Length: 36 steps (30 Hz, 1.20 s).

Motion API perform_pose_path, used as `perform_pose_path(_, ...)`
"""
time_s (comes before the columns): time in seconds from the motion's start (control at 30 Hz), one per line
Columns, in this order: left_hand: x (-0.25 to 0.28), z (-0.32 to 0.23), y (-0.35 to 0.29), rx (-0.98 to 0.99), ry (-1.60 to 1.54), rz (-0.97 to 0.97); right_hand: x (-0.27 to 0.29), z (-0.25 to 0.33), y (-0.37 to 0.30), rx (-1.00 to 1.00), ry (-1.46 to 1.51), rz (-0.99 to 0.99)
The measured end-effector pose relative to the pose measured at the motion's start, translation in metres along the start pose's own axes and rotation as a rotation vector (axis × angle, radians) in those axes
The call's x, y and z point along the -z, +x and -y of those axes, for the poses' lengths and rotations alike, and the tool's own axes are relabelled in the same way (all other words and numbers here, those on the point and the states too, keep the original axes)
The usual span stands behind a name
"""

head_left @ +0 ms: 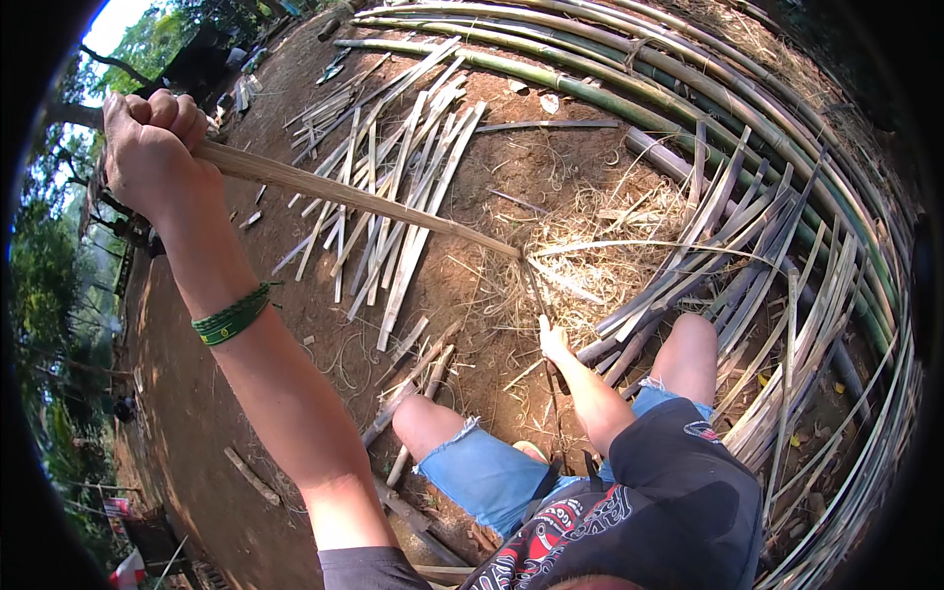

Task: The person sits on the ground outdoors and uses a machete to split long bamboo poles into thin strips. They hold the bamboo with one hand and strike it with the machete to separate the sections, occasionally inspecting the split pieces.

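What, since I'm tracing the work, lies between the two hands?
Head view: a pale strip from the left hand, then a thin dark length reaching the right hand.

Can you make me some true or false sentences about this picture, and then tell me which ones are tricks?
1. The left hand grips a long pale strip. True.
2. The right hand is higher in the picture than the left hand. False: it is lower, near the knees.
3. The green bracelet is on the right wrist. False: it is on the left wrist.
4. Curly shavings lie on the ground. True.
5. The person wears long trousers. False: they wear blue shorts with ragged edges.
6. Long poles lie at the upper right. True.
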State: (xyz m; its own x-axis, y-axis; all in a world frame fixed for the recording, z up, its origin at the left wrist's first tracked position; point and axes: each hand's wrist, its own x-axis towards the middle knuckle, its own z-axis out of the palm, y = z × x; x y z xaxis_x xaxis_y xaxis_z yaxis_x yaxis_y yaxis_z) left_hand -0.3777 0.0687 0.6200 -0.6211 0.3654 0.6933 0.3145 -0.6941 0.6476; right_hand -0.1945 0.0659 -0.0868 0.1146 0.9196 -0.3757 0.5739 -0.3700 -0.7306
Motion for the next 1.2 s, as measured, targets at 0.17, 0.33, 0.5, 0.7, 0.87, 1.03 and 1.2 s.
perform_pose_path(0.17,0.027,-0.003,-0.01,-0.061,0.106,-0.053,0.062,0.107,-0.039,-0.013,0.377,0.38)
perform_pose_path(0.33,0.023,-0.002,-0.011,-0.07,0.115,-0.073,0.081,0.154,-0.061,0.545,0.455,-0.057)
perform_pose_path(0.5,0.005,-0.006,-0.014,-0.068,0.072,-0.065,0.049,0.048,-0.025,0.081,-0.234,0.204)
perform_pose_path(0.7,0.025,-0.013,-0.018,-0.013,-0.026,-0.067,0.088,0.065,-0.027,-0.379,0.834,0.687)
perform_pose_path(0.87,0.079,0.005,0.012,0.108,-0.533,0.342,0.137,0.047,-0.051,-0.433,0.927,0.666)
perform_pose_path(1.03,0.101,0.012,0.007,0.202,-0.486,0.374,0.154,-0.016,-0.052,-0.506,0.839,0.733)
perform_pose_path(1.2,0.12,0.026,0.027,0.11,-0.27,0.508,0.154,-0.001,-0.051,-0.526,0.775,0.688)
